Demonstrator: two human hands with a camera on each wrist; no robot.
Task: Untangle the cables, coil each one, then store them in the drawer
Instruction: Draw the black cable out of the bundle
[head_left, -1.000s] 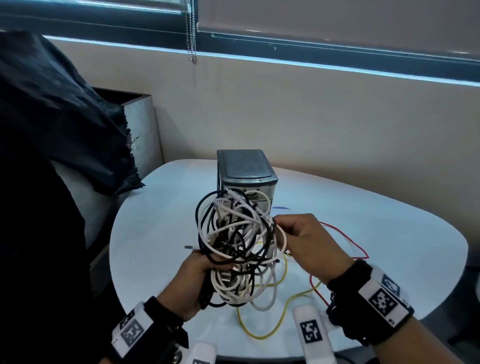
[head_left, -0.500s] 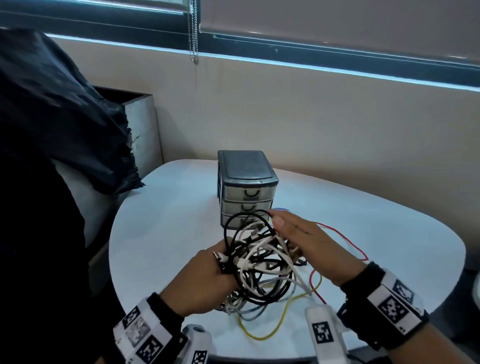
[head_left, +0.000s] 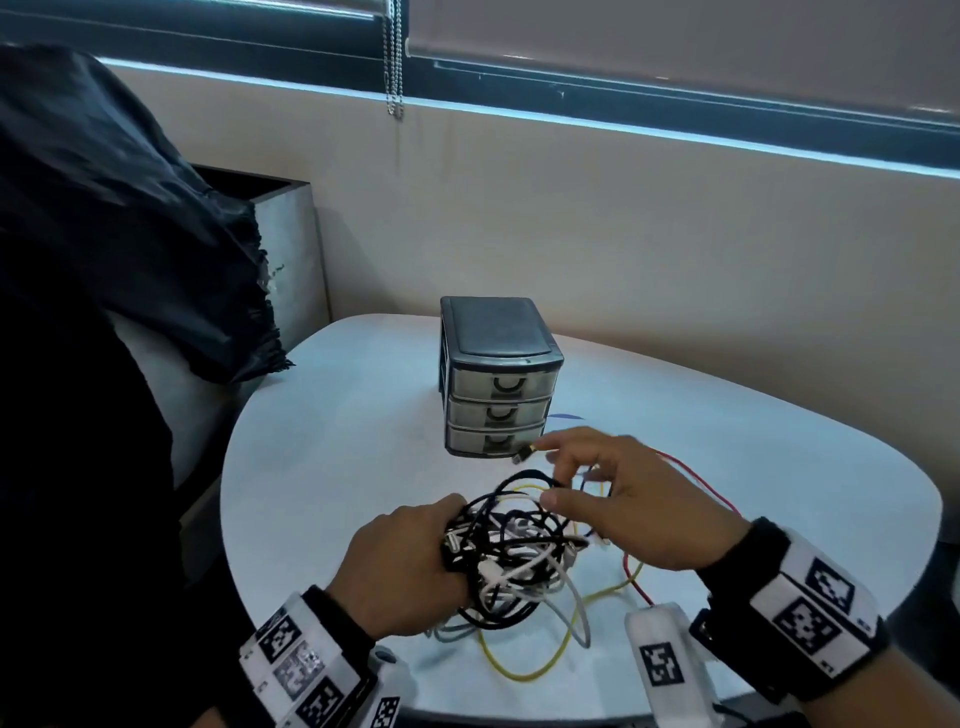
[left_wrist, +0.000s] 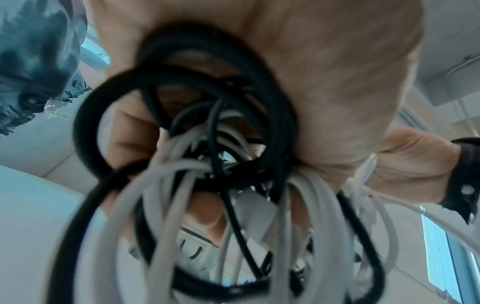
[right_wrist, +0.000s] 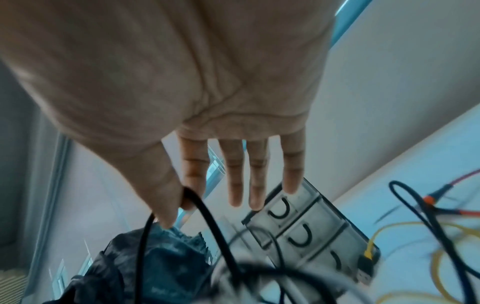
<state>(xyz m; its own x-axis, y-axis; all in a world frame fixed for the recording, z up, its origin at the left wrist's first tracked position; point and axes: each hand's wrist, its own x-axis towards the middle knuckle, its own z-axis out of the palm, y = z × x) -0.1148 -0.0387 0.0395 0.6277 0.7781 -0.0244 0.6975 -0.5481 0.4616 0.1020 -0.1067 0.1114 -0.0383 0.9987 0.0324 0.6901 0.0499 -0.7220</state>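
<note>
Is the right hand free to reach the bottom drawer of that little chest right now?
Probably not yet. The right hand hovers just in front of the bottom drawer, nothing between them, but its thumb and forefinger pinch a black cable from the tangle that the left hand grips.

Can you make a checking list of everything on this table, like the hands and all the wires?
Surface: white table, rounded edge.
Job's things: tangled bundle of black and white cables; drawer unit, three drawers, all closed.
Clutter: nothing seen.
Hands: left hand grips the bundle; right hand pinches a black cable loop, other fingers straight.
Cables: yellow cable and red cable loose on the table.
Surroundings: black bag, window blind chain.
</note>
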